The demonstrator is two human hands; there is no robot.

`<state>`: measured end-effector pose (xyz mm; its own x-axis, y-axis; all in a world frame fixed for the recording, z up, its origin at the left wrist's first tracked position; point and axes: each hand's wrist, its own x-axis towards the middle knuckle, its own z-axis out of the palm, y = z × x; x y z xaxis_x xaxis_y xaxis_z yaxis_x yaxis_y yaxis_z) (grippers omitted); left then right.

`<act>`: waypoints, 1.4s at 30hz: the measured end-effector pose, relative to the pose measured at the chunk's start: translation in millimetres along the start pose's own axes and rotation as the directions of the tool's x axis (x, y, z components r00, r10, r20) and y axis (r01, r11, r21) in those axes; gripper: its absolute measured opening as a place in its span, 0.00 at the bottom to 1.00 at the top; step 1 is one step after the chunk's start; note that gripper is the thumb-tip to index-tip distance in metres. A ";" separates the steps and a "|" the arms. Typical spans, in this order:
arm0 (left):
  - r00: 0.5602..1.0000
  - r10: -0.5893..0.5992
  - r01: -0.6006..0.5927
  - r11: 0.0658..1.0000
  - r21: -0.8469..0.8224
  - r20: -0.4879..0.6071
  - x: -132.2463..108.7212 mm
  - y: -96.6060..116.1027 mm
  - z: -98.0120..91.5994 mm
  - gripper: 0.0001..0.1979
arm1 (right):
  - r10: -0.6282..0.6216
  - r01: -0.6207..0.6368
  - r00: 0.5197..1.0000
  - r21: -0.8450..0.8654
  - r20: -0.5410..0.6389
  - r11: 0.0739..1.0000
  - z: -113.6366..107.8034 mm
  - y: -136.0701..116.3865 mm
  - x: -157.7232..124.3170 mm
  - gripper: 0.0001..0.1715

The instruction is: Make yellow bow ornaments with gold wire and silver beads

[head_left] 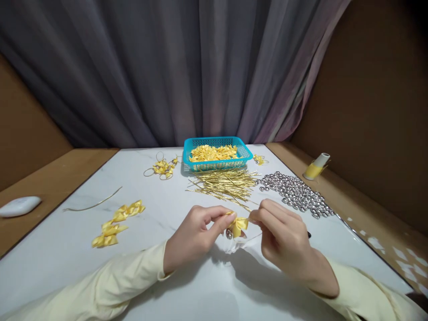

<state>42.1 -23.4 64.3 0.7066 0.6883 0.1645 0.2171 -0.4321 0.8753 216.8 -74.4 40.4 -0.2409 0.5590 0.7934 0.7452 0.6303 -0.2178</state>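
Observation:
A yellow ribbon bow (238, 226) is pinched between the thumb and forefinger of my left hand (200, 229), above the white table. A small silver bell (229, 233) hangs at the bow's lower left. My right hand (284, 232) is closed in a pinch at the bow's right edge; what its fingertips hold is too small to make out. Below the bow lies some crumpled clear plastic (234, 246), partly hidden. Several more yellow bows (110, 232) lie to the left of my left hand.
Beyond my hands are a pile of gold wire ties (227, 183) and a blue basket (217, 165) of yellow bows. Silver bells (297, 191) spread at the right, near a yellow thread spool (316, 167). Looped bows (163, 168), a single tie (95, 206) and a white object (20, 206) lie left.

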 end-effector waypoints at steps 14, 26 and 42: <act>0.995 -0.069 0.078 0.985 -0.151 0.067 8.2 -1.9 -5.3 0.14 | -0.054 0.052 0.998 0.041 0.032 0.998 -18.8 15.0 12.5 0.14; 0.975 -0.137 0.137 0.991 -0.010 -0.177 14.0 -26.6 1.5 0.14 | 0.370 -0.450 0.883 0.741 0.288 0.498 -51.1 -3.3 26.6 0.08; 0.946 -0.178 0.148 0.981 -0.128 -0.269 16.5 -20.6 6.0 0.14 | 0.277 -0.569 0.800 0.819 0.533 0.067 -42.7 -3.9 82.5 0.11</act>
<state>53.3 -6.6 46.3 0.4489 0.8852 0.1221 0.2315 -0.2472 0.9409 220.5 -53.8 131.0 -0.3171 0.9088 0.2713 -0.3223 0.1657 -0.9320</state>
